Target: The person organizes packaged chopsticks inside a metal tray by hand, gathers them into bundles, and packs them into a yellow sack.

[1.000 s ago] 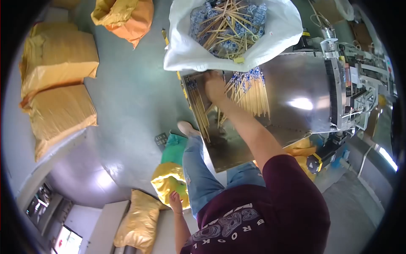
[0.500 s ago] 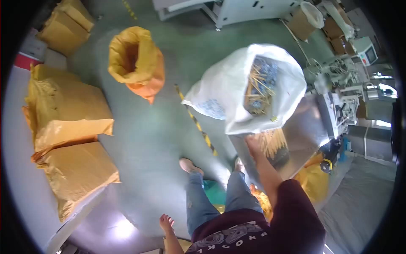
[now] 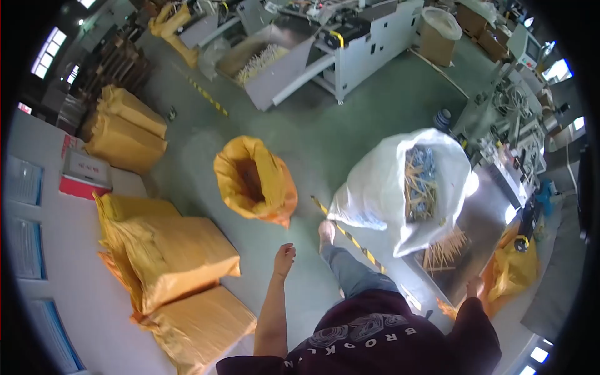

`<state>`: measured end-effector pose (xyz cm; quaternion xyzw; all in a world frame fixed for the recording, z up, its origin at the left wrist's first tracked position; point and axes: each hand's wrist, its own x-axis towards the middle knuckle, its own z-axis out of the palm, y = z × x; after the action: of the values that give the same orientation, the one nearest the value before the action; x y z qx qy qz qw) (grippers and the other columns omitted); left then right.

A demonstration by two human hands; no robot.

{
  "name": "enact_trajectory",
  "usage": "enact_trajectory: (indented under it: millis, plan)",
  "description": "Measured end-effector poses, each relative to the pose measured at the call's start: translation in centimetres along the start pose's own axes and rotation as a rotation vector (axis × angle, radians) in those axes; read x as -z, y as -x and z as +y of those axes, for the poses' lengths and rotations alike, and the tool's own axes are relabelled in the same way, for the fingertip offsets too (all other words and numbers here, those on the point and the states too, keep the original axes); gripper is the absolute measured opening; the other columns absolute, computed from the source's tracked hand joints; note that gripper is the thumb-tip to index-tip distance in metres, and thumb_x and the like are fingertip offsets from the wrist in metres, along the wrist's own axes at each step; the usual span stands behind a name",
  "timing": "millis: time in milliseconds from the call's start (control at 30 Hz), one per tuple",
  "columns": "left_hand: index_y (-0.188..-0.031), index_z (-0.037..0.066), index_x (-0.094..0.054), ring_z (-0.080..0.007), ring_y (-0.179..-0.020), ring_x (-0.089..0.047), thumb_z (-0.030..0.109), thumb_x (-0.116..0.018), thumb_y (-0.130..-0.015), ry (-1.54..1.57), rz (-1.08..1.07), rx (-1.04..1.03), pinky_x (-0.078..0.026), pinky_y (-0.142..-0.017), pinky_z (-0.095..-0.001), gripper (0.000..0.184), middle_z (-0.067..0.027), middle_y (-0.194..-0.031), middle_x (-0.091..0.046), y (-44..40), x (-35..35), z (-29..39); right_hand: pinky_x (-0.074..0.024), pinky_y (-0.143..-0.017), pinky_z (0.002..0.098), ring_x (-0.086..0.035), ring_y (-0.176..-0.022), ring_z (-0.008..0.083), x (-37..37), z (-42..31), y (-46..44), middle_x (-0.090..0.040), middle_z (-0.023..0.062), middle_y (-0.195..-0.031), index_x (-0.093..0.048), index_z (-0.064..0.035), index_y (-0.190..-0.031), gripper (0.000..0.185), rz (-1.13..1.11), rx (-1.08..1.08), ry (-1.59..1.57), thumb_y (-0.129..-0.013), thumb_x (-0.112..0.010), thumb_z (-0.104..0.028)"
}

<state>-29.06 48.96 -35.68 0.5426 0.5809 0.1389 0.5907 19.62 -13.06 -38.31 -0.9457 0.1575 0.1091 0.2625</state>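
My left hand [image 3: 285,255] hangs over the floor below an upright orange-yellow woven sack [image 3: 250,181] with an open mouth. Its fingers are curled in, and nothing shows in them. My right hand [image 3: 475,287] is beside the near edge of a metal tray [image 3: 481,240]; its fingers are mostly hidden. Thin wooden sticks [image 3: 445,250] lie in a loose pile on the tray. A large white sack [image 3: 375,181] leans against the tray, its mouth facing me. Inside it are more wooden sticks and blue-and-white scraps [image 3: 424,165].
Full yellow sacks [image 3: 181,250] are stacked along the left wall, near a red-and-white box [image 3: 86,170]. A machine with a chute [image 3: 281,69] stands ahead. Yellow-black tape [image 3: 353,237] marks the floor. To the right are more machinery [image 3: 515,106] and a yellow bag [image 3: 514,269].
My right hand has drawn back from the sticks to the tray's near edge. My left hand has swung forward and up. My view has tilted up, and one foot is now forward by the tape.
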Motion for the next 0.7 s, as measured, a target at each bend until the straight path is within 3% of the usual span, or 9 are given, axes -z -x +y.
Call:
enact_trajectory:
  millis: [100,133,200,233,267,300,367,500,700]
  plan:
    - [-0.112,0.006,-0.056,-0.0133,-0.077,-0.060,0.019,-0.054,-0.087,-0.214,0.042,-0.224,-0.050,-0.062,-0.0271,0.028,-0.0057,-0.090,-0.062,-5.5,4.3,1.6,-0.0500,-0.076,0.0449,-0.064,-0.088,0.0324,-0.5,-19.7,12.3,-0.066,0.0148,-0.099,-0.065,-0.0097,-0.102,0.042,0.402,-0.187,0.330,-0.081,-0.055,-0.044]
    - [-0.112,0.007,-0.056,-0.0143,-0.076,-0.060,0.019,-0.054,-0.087,-0.076,0.103,-0.120,-0.050,-0.062,-0.0274,0.028,-0.0061,-0.090,-0.062,-5.7,5.7,3.3,-0.0481,-0.081,0.0423,-0.062,-0.091,0.0312,-4.1,-16.1,7.6,-0.065,0.0155,-0.102,-0.063,-0.0061,-0.105,0.037,0.530,0.220,0.028,-0.088,-0.049,-0.036]
    - [-0.110,0.008,-0.056,-0.0165,-0.075,-0.061,0.019,-0.056,-0.085,0.178,0.184,0.095,-0.050,-0.062,-0.0279,0.027,-0.0068,-0.090,-0.062,-5.8,8.6,3.8,-0.0467,-0.083,0.0363,-0.061,-0.091,0.0281,-11.0,-24.6,6.3,-0.065,0.0141,-0.101,-0.061,-0.0033,-0.107,0.031,0.527,0.370,-0.291,-0.092,-0.045,-0.024]
    - [-0.109,0.009,-0.056,-0.0177,-0.075,-0.061,0.019,-0.057,-0.084,0.296,0.202,0.207,-0.050,-0.062,-0.0281,0.027,-0.0071,-0.090,-0.062,-6.2,9.9,2.6,-0.0463,-0.083,0.0319,-0.061,-0.091,0.0251,-13.8,-31.9,7.3,-0.065,0.0122,-0.101,-0.060,-0.0041,-0.112,0.029,0.327,0.315,-0.467,-0.091,-0.046,-0.020]
    - [-0.109,0.011,-0.054,-0.0201,-0.075,-0.060,0.023,-0.058,-0.083,0.351,0.183,0.397,-0.051,-0.062,-0.0314,0.029,-0.0074,-0.090,-0.061,-6.9,11.7,0.4,-0.0461,-0.083,0.0301,-0.061,-0.091,0.0220,-14.4,-40.2,10.1,-0.064,0.0102,-0.103,-0.058,-0.0044,-0.114,0.028,0.193,0.690,-0.231,-0.090,-0.048,-0.014]
    - [-0.112,0.012,-0.050,-0.0231,-0.081,-0.060,0.026,-0.055,-0.084,0.371,0.248,0.565,-0.051,-0.066,-0.0369,0.032,-0.0089,-0.095,-0.060,-6.7,12.3,-0.5,-0.0458,-0.084,0.0305,-0.061,-0.092,0.0215,-18.4,-46.8,11.3,-0.064,0.0106,-0.105,-0.057,-0.0037,-0.115,0.029,0.064,0.479,-0.450,-0.090,-0.048,-0.015]
    - [-0.114,0.012,-0.047,-0.0281,-0.088,-0.058,0.022,-0.050,-0.086,0.431,0.320,0.813,-0.050,-0.071,-0.0436,0.030,-0.0108,-0.103,-0.057,-6.7,13.4,-1.9,-0.0460,-0.083,0.0286,-0.061,-0.095,0.0181,-24.5,-57.9,14.2,-0.065,0.0096,-0.104,-0.061,-0.0055,-0.109,0.023,-0.143,0.690,-0.455,-0.089,-0.054,-0.012]
    - [-0.113,0.011,-0.049,-0.0311,-0.088,-0.058,0.018,-0.047,-0.086,0.488,0.336,0.952,-0.050,-0.073,-0.0459,0.028,-0.0122,-0.103,-0.058,-11.9,12.1,-9.9,-0.0467,-0.059,0.0268,-0.059,-0.063,0.0136,-28.8,-77.8,24.8,-0.063,0.0139,-0.080,-0.065,-0.0059,-0.098,0.016,-0.411,1.190,-0.228,-0.083,-0.060,-0.003]
    - [-0.104,0.004,-0.057,-0.0360,-0.073,-0.060,0.030,-0.042,-0.091,-0.330,0.545,0.127,-0.048,-0.062,-0.0435,0.033,-0.0204,-0.084,-0.062,-35.5,12.3,9.7,-0.0368,-0.046,0.0228,-0.044,-0.048,0.0066,-40.8,-90.4,25.0,-0.054,0.0048,-0.060,-0.064,-0.0021,-0.096,0.012,-0.614,1.189,-0.443,-0.085,-0.059,-0.004]
